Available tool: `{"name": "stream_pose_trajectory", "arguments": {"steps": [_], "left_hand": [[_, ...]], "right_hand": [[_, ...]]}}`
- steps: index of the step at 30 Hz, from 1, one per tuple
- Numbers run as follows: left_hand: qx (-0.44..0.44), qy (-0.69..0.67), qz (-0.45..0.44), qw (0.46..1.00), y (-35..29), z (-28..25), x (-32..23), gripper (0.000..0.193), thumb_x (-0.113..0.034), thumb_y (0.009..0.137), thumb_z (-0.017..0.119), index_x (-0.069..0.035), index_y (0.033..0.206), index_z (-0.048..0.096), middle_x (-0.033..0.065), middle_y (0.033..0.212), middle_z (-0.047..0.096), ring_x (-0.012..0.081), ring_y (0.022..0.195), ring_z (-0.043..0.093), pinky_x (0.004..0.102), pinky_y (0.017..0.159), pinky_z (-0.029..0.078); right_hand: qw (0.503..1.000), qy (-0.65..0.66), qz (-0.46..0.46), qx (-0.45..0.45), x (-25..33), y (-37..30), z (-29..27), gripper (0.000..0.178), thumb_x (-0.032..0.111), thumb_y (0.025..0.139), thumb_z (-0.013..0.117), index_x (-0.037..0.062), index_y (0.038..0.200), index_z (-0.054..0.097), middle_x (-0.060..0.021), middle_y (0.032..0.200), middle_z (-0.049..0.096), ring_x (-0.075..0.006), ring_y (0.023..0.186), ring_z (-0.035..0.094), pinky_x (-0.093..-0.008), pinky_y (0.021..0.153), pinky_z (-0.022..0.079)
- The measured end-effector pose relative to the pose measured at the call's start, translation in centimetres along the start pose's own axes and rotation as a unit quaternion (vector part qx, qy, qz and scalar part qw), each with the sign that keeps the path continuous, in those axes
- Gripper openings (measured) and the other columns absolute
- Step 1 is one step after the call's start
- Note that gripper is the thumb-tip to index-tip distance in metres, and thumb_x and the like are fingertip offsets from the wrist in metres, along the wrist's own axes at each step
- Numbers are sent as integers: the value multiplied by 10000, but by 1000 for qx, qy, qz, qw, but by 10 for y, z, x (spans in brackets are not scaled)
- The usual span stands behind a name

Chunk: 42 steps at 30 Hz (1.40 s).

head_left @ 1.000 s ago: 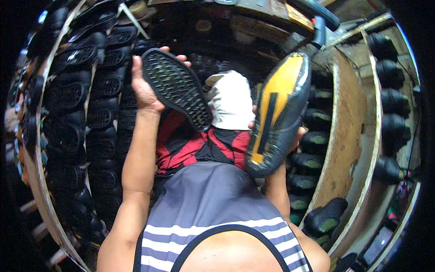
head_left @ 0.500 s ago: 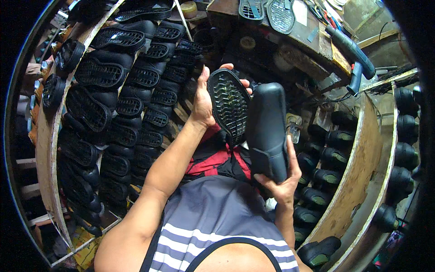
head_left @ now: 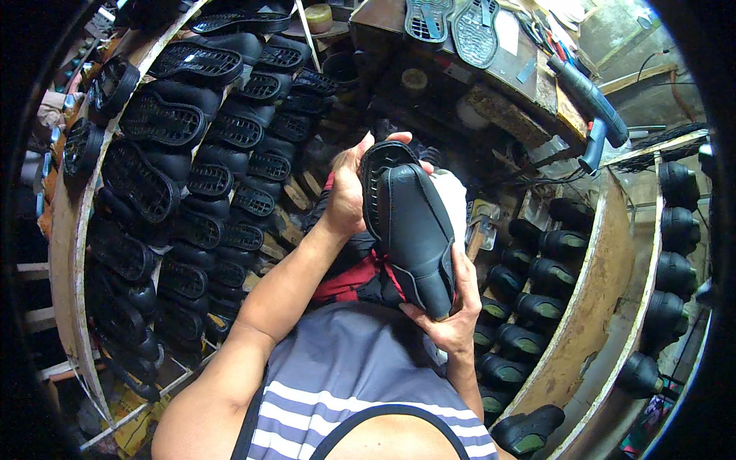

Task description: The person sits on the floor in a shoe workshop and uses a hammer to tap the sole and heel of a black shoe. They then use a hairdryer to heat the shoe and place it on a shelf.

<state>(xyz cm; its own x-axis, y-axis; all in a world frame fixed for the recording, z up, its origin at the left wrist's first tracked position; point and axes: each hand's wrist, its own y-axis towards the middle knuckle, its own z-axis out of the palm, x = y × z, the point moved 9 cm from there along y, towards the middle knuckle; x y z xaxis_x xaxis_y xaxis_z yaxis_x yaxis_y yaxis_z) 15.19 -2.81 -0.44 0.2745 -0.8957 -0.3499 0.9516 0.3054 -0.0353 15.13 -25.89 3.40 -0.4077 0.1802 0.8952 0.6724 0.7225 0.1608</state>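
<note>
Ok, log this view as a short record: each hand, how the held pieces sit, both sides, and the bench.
Left hand: fingers around a black sole
Right hand: holds a black shoe by its heel end
Held pieces: shoe overlaps sole in view; contact unclear
Left side: rack of black shoes, treads showing
Right side: more black shoes
Bench: two soles on top

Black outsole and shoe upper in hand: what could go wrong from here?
1. Misalignment: the black shoe upper sits off-centre over the black outsole, whose rim shows past its left side and toe; they could meet crooked.
2. Swing: the right hand grips the black shoe upper near the heel, so the toe might wander.
3. Drop: the heat gun extends past the workbench corner; a bump might tip it.
</note>
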Motion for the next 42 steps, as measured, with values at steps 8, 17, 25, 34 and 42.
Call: {"name": "stream_pose_trajectory", "arguments": {"steps": [8, 17, 25, 34, 42], "left_hand": [[25, 25, -5, 999, -1, 9, 4, 660, -589, 1154, 319, -86, 1543, 493, 294, 1261, 732, 403, 1174, 739, 553, 1023, 605], [24, 30, -18, 999, -1, 13, 7, 649, -576, 1156, 323, -89, 1555, 485, 273, 1279, 730, 369, 1162, 742, 531, 1028, 604], [22, 53, -15, 998, -3, 15, 7, 638, -561, 1155, 322, -90, 1548, 498, 250, 1268, 743, 337, 1147, 749, 503, 1023, 607], [17, 68, -24, 997, -3, 18, 9, 623, -551, 1149, 350, -91, 1534, 518, 234, 1265, 746, 315, 1136, 752, 482, 1026, 606], [12, 78, -23, 997, -4, 20, 8, 633, -563, 1141, 365, -88, 1533, 512, 225, 1264, 744, 306, 1132, 751, 474, 1026, 605]], "right_hand": [[1000, 20, 8, 3, 1, 1, 3, 1152, 193, 634, 1025, -48, 1609, 460, -219, 1571, 518, -332, 1460, 528, -433, 1235, 396], [999, 30, 6, -9, 3, 2, 1, 1148, 186, 630, 1026, -63, 1601, 467, -223, 1548, 549, -329, 1446, 546, -435, 1235, 396], [998, 48, 26, -9, 1, 3, 2, 1155, 177, 645, 1025, -59, 1615, 446, -215, 1548, 547, -315, 1431, 556, -428, 1229, 407], [998, 60, 23, -7, -3, 2, 4, 1170, 168, 649, 1030, -58, 1626, 428, -208, 1561, 538, -305, 1439, 551, -421, 1233, 408], [998, 55, 27, -8, -3, 2, 4, 1172, 176, 640, 1034, -68, 1618, 436, -208, 1553, 547, -305, 1430, 558, -420, 1232, 406]]}}
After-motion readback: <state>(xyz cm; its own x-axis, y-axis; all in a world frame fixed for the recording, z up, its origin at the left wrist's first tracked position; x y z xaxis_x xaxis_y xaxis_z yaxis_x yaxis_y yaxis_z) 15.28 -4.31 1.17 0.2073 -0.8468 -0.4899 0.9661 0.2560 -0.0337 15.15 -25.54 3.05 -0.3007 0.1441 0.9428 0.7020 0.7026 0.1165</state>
